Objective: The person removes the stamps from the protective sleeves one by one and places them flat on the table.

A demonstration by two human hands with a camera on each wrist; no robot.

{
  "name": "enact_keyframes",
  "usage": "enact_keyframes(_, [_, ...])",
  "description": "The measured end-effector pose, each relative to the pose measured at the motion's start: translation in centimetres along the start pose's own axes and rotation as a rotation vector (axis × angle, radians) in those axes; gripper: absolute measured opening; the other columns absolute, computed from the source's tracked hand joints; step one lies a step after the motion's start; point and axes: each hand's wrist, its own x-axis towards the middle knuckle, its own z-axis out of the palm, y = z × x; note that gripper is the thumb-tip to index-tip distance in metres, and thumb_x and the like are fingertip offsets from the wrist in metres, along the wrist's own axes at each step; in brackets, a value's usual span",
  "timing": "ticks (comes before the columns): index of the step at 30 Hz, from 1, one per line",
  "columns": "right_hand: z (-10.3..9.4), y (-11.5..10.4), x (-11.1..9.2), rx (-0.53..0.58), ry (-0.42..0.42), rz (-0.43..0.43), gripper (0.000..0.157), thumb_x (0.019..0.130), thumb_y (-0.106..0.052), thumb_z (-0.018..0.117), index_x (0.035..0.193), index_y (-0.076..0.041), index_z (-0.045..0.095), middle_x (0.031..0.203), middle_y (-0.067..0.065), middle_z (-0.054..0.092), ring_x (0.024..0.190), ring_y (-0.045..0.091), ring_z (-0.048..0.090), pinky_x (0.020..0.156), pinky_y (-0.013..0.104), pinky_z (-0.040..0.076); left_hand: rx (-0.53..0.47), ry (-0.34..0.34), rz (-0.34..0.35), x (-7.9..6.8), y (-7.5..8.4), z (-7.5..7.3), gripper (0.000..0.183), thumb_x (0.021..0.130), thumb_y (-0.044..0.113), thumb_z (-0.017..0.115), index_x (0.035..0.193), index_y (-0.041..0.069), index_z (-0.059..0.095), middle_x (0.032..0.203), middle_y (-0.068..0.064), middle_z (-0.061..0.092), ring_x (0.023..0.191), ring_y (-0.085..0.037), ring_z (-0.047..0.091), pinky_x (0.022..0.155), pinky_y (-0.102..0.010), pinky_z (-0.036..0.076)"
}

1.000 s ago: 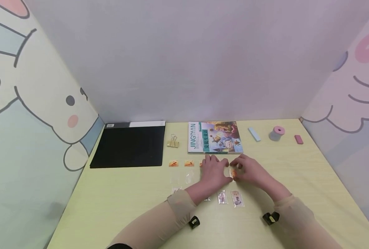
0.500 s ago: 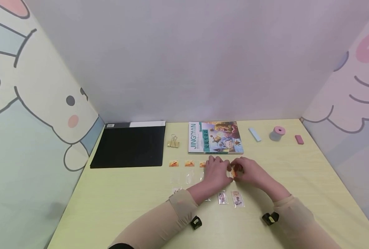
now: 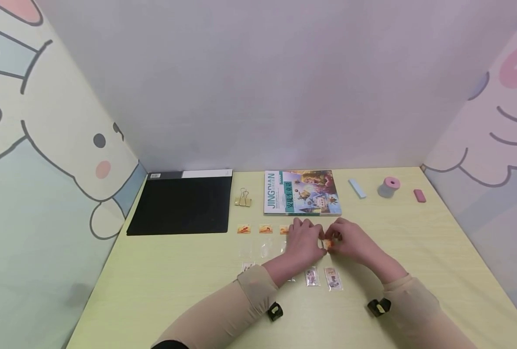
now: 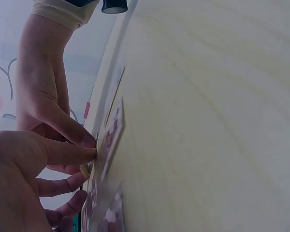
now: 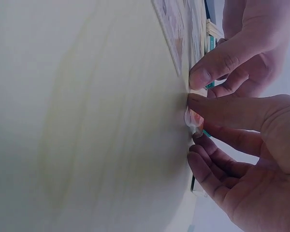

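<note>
In the head view, my right hand point(image 3: 350, 241) pinches a small orange picture card point(image 3: 329, 244) between thumb and fingers. My left hand point(image 3: 302, 244) meets it from the left, thumb and index finger gripping a small clear plastic sleeve point(image 5: 190, 117) at the card's edge. Both thumb tips nearly meet in the right wrist view, where a bit of the orange card point(image 5: 197, 119) shows below the right thumb. From the left wrist view, the fingers hide most of the card and sleeve.
Several orange cards point(image 3: 243, 229) lie in a row behind, partly covered by the left hand. Clear sleeves point(image 3: 266, 248) and sleeved purplish cards point(image 3: 333, 278) lie nearer. Around them are a book point(image 3: 302, 193), black board point(image 3: 180, 206), binder clip point(image 3: 243, 198), blue stick point(image 3: 357, 188), pink-topped spool point(image 3: 388, 187) and eraser point(image 3: 419, 196).
Both hands have shifted slightly to the right and stay close together. The right fingers have moved a little around the orange card; everything else lies as before.
</note>
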Motion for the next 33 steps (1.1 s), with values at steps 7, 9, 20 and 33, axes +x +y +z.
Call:
enact_keyframes(7, [0.0, 0.4, -0.3, 0.074, -0.022, 0.002, 0.023, 0.072, -0.012, 0.079, 0.087, -0.016, 0.061, 0.081, -0.002, 0.057, 0.074, 0.015, 0.053, 0.068, 0.031, 0.046, -0.015, 0.029, 0.048, -0.3, 0.0, 0.3, 0.029, 0.069, 0.037, 0.078, 0.087, 0.031, 0.057, 0.082, 0.012, 0.048, 0.087, -0.014, 0.034, 0.075, -0.029, 0.028])
enact_keyframes(9, [-0.2, 0.5, -0.4, 0.122, -0.031, 0.014, 0.024, 0.073, -0.014, 0.079, 0.086, -0.018, 0.059, 0.079, -0.003, 0.058, 0.072, 0.015, 0.053, 0.065, 0.028, 0.046, -0.048, 0.050, 0.068, -0.4, -0.1, 0.5, 0.028, 0.072, 0.035, 0.077, 0.089, 0.032, 0.055, 0.079, 0.015, 0.050, 0.084, -0.012, 0.035, 0.074, -0.028, 0.028])
enact_keyframes(20, [-1.1, 0.7, -0.9, 0.567, -0.009, 0.017, 0.029, 0.075, -0.022, 0.078, 0.092, -0.010, 0.058, 0.079, 0.010, 0.059, 0.065, 0.017, 0.055, 0.055, 0.029, 0.048, -0.571, 0.105, 0.137, -1.4, -1.6, -0.9, 0.021, 0.086, 0.033, 0.066, 0.103, 0.033, 0.055, 0.087, 0.022, 0.058, 0.089, -0.011, 0.045, 0.070, -0.021, 0.037])
enact_keyframes(33, [-1.2, -0.7, -1.6, 0.543, 0.046, 0.008, 0.020, 0.085, -0.029, 0.068, 0.095, -0.014, 0.060, 0.088, 0.005, 0.061, 0.077, 0.024, 0.058, 0.062, 0.028, 0.048, -0.634, 0.098, 0.105, -2.4, -2.1, -2.2, 0.017, 0.087, 0.031, 0.066, 0.103, 0.031, 0.059, 0.085, 0.021, 0.060, 0.089, -0.014, 0.045, 0.074, -0.023, 0.038])
